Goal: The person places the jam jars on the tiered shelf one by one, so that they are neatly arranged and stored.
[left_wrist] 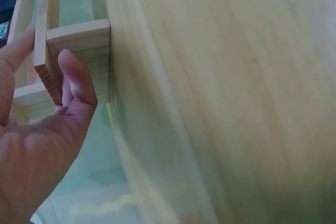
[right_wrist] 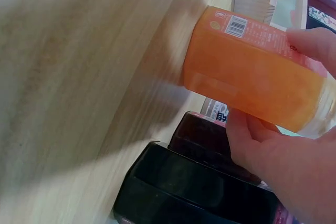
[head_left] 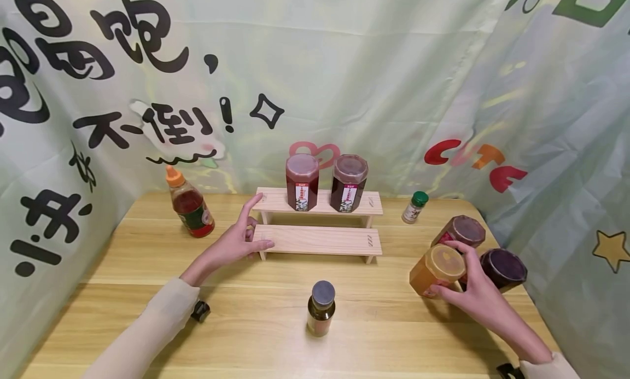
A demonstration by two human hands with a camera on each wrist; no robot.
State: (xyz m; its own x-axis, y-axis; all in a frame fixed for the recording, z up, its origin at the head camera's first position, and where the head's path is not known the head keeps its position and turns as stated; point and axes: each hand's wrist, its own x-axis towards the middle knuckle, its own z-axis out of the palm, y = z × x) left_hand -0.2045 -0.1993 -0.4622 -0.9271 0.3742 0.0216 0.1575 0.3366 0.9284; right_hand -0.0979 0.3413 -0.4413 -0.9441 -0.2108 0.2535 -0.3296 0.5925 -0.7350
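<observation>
My left hand (head_left: 238, 238) grips the left end of a two-step wooden rack (head_left: 315, 239), thumb on the lower step and index finger reaching to the upper one. In the left wrist view, thumb and fingers curl round the end of a board (left_wrist: 48, 61). My right hand (head_left: 474, 283) holds a jar of orange contents (head_left: 427, 275) between thumb and fingers; its barcode label shows in the right wrist view. Right behind this jar stand a dark red jar (head_left: 462, 228) and a dark purple jar (head_left: 504, 267). On the upper step are a red jar (head_left: 302, 176) and a dark jar (head_left: 348, 179).
A sauce bottle with an orange cap (head_left: 192, 207) stands left of the rack. In front is a dark-capped bottle (head_left: 321, 310). A small green-capped shaker (head_left: 415, 207) stands right of the rack. Printed cloth (head_left: 384, 83) hangs behind and beside the wooden table (head_left: 236, 335).
</observation>
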